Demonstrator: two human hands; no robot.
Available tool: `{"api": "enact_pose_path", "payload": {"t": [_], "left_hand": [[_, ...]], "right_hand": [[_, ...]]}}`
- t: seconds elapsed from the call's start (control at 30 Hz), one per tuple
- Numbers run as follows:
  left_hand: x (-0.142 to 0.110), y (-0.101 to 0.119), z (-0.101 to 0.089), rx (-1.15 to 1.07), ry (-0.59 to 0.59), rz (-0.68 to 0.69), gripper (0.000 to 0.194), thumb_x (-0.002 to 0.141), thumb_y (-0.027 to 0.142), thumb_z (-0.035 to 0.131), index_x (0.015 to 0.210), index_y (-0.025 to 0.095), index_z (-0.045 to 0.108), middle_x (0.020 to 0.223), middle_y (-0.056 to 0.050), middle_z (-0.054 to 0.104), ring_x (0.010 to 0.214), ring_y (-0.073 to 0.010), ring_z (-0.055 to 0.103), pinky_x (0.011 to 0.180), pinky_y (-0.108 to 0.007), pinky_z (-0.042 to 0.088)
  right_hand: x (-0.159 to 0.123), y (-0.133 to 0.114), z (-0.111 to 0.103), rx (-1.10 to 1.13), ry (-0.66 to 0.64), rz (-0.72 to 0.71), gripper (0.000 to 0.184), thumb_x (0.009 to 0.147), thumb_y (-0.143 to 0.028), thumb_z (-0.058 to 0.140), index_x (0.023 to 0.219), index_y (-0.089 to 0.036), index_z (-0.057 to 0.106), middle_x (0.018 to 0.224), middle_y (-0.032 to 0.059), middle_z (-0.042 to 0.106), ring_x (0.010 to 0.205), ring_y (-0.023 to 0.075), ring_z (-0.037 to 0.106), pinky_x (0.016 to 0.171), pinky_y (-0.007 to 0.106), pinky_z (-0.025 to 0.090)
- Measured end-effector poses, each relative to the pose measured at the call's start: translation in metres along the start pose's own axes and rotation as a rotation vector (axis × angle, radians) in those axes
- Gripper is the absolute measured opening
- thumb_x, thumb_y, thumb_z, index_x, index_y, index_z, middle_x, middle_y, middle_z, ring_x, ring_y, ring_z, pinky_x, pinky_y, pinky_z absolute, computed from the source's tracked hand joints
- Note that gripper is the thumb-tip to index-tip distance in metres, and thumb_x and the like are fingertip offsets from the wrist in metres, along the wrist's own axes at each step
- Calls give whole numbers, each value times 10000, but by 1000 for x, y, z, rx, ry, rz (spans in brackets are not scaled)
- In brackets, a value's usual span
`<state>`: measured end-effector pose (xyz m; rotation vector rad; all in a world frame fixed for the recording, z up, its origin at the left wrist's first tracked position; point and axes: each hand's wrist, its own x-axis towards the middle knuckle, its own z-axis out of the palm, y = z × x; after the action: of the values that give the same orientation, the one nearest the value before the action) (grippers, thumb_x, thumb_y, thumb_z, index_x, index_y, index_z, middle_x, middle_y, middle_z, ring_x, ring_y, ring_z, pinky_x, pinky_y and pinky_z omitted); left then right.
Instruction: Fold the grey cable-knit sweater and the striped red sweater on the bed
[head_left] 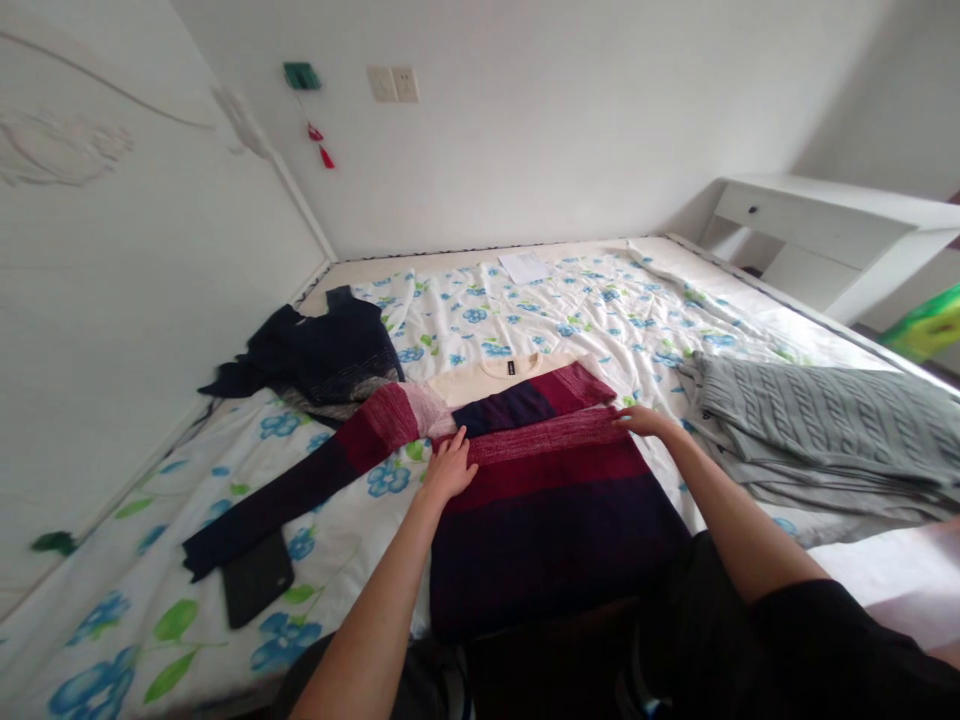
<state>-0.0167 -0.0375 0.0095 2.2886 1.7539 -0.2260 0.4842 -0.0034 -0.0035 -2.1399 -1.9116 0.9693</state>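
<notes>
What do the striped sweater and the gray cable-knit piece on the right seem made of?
The striped sweater looks like matte knit yarn, its stitches flecked; fibre unclear. The gray cable-knit piece seems matte knitted yarn too, judging by its raised twisted cables.

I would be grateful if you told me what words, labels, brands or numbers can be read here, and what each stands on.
The neck label on the striped sweater: too small to read.
The paper at the far end: too blurred to read.
No other text shows.
</notes>
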Motion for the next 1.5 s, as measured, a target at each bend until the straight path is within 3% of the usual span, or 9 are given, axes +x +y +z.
{"api": "enact_pose_path", "payload": {"t": [0.17,0.33,0.47,0.63,0.83,1.07,1.23,1.33,1.5], "left_hand": [[3,1,3,2,-14,5,686,1052,364,577,1720,214,542,1964,-90,106,1639,-483,433,1239,-624,480],[7,-3,1,-7,-11,7,775,1012,341,605,1766,227,468,1958,-92,162,1655,-453,420,1287,-585,438],[7,-3,-4,5,-23,11,766,977,289,593,1732,188,509,1959,-86,146,1670,-438,405,1293,-581,445],[5,3,-5,48,8,10,720,929,211,587,1649,211,598,1965,-50,86,1638,-404,463,1287,-578,466],[7,9,-4,61,-34,3,900,885,186,578,1774,234,452,1955,-48,168,1696,-415,389,1329,-603,419],[11,-8,-32,40,-29,-37,851,940,317,567,1760,124,453,1943,-132,204,1683,-406,445,1320,-506,448],[7,-23,-38,53,-172,-54,834,922,385,612,1711,133,525,1916,-166,285,1647,-363,522,1339,-411,417],[5,-22,-32,48,-254,-77,834,896,355,644,1701,163,545,1904,-168,316,1619,-360,559,1314,-411,447],[7,-17,-33,71,-141,-35,725,957,353,584,1661,182,599,1912,-132,313,1667,-342,496,1354,-436,403]], "right_hand": [[20,3,20,-105,94,-78,521,977,-294,788,1478,-155,805,1551,182,725,1541,364,611,1304,383,451],[33,12,36,-148,124,-37,678,1010,-344,768,1652,-160,651,1766,204,516,1675,375,458,1353,414,393],[38,20,40,-152,163,-37,626,1034,-328,737,1629,-155,651,1775,213,494,1676,366,456,1345,405,403],[43,26,42,-183,183,-53,428,1032,-310,724,1429,-157,769,1786,202,481,1540,347,617,1304,391,450],[44,24,43,-186,208,-91,374,1004,-223,690,1353,-125,787,1814,222,437,1453,328,690,1260,356,490],[40,15,35,-187,272,-92,280,1034,-192,623,1240,-122,799,1739,203,545,1442,293,689,1262,325,477],[36,7,26,-214,189,-151,258,1050,-183,597,1137,-130,835,1619,181,671,1340,283,738,1206,313,512],[33,6,21,-250,141,-157,274,1043,-178,606,1151,-114,850,1603,197,685,1347,287,736,1216,299,502],[32,9,16,-294,141,-163,386,1073,-173,546,1316,-68,827,1554,221,717,1444,288,682,1281,305,452]]}}
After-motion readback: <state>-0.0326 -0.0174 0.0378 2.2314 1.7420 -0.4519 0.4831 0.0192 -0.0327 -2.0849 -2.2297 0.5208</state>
